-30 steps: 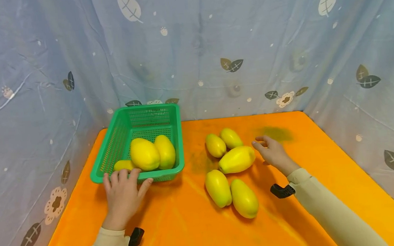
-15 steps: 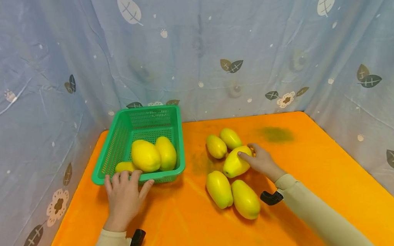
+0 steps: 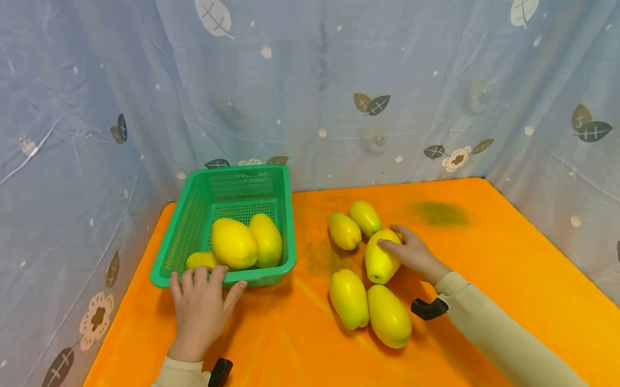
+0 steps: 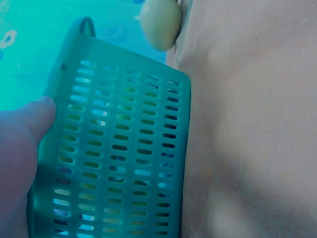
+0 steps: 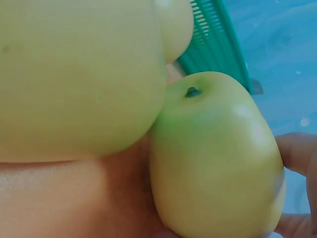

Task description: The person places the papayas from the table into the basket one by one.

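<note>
A person's right hand is gripping a yellow fruit on the right half of an orange tabletop. The thumb and fingers are closing around it from the right, the thumb lying across the upper side and fingers curling behind the far end; whether the fruit is resting on the surface or slightly raised, the views are not telling.

The fruit is lying to the left of the palm, its long axis running roughly front to back, its dark-tipped end pointing toward the person. Two smaller fruits are sitting just behind it and two more fruits just in front.

The key relation: the green basket is standing well to the left of the gripped fruit and a little farther back. The left hand is holding the basket's near rim, fingers hooking over it, thumb outside. Three yellow fruits are lying in the basket's near end.
</note>
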`<state>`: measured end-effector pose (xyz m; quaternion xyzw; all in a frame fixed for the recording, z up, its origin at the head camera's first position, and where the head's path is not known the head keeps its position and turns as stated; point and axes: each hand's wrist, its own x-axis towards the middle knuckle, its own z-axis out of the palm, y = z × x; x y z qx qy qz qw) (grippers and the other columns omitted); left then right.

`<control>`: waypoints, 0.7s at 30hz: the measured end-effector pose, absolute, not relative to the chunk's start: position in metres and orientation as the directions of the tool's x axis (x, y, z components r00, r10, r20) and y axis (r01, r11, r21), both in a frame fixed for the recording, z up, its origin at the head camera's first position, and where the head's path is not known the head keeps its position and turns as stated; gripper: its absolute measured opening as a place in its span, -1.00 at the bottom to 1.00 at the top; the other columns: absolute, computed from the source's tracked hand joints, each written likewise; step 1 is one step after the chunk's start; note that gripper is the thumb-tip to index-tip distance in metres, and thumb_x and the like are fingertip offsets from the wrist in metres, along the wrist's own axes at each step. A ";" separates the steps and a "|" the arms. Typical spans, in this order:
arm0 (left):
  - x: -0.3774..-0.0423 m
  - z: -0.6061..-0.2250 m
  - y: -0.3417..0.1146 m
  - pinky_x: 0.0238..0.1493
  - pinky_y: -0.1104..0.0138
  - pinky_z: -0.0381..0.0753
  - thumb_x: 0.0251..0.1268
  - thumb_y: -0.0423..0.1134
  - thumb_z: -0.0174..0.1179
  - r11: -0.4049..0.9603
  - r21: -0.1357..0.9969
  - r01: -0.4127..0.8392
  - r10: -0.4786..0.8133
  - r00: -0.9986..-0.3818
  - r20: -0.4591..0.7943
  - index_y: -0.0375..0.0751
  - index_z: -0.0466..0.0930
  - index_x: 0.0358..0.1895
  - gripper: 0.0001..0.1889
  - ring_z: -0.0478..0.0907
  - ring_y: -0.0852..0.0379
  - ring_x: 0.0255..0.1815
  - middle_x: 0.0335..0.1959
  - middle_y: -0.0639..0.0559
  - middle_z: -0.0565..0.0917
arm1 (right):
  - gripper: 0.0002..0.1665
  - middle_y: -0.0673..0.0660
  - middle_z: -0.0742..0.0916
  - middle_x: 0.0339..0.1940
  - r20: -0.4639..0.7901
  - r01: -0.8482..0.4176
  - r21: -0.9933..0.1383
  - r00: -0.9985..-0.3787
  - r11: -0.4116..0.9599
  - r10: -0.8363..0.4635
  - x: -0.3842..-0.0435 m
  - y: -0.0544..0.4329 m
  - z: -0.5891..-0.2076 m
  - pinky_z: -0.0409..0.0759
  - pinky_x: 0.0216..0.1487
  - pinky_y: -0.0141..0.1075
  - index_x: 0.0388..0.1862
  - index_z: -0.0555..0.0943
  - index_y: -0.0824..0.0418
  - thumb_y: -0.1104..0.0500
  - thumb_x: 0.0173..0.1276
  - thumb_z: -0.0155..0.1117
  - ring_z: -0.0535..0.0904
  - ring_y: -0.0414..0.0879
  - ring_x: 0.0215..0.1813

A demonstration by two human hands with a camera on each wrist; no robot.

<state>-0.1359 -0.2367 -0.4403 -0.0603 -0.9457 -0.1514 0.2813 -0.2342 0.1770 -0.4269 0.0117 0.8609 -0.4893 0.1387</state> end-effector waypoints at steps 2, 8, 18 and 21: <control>-0.136 -0.440 -0.237 0.37 -0.44 0.04 0.23 0.03 0.41 0.947 0.250 0.202 0.031 -0.832 0.553 -0.25 0.64 0.05 -0.52 0.42 -0.47 0.08 -0.13 -0.34 0.60 | 0.03 0.49 -0.01 0.66 -0.252 0.158 -0.850 -0.959 0.503 -0.125 -0.234 0.179 -0.427 0.26 0.54 0.26 0.70 -0.12 0.23 -0.19 0.56 0.12 0.04 0.44 0.63; -0.135 -0.440 -0.237 0.36 -0.44 0.05 0.21 0.03 0.42 0.947 0.248 0.206 0.034 -0.828 0.560 -0.26 0.64 0.03 -0.52 0.43 -0.47 0.06 -0.15 -0.34 0.60 | 0.00 0.51 -0.02 0.66 -0.252 0.154 -0.867 -0.956 0.473 -0.152 -0.233 0.183 -0.416 0.46 0.41 0.20 0.70 -0.13 0.22 -0.15 0.57 0.11 0.18 0.44 0.58; -0.134 -0.437 -0.237 0.36 -0.43 0.03 0.22 0.03 0.42 0.948 0.242 0.205 0.036 -0.828 0.560 -0.26 0.64 0.04 -0.52 0.42 -0.47 0.05 -0.16 -0.33 0.60 | -0.04 0.45 0.22 0.60 -0.115 0.015 -0.883 -0.976 0.469 -0.185 -0.248 0.165 -0.342 0.76 -0.12 -0.14 0.71 -0.05 0.10 -0.11 0.54 0.17 0.59 0.24 0.17; -0.133 -0.437 -0.235 0.36 -0.43 0.03 0.23 0.04 0.41 0.950 0.239 0.200 0.037 -0.834 0.550 -0.25 0.64 0.04 -0.52 0.43 -0.47 0.06 -0.16 -0.34 0.60 | -0.05 0.38 0.23 0.61 -0.097 -0.022 -0.879 -0.970 0.477 -0.224 -0.254 0.145 -0.322 0.75 -0.05 -0.11 0.71 -0.03 0.01 -0.12 0.52 0.19 0.58 0.24 0.20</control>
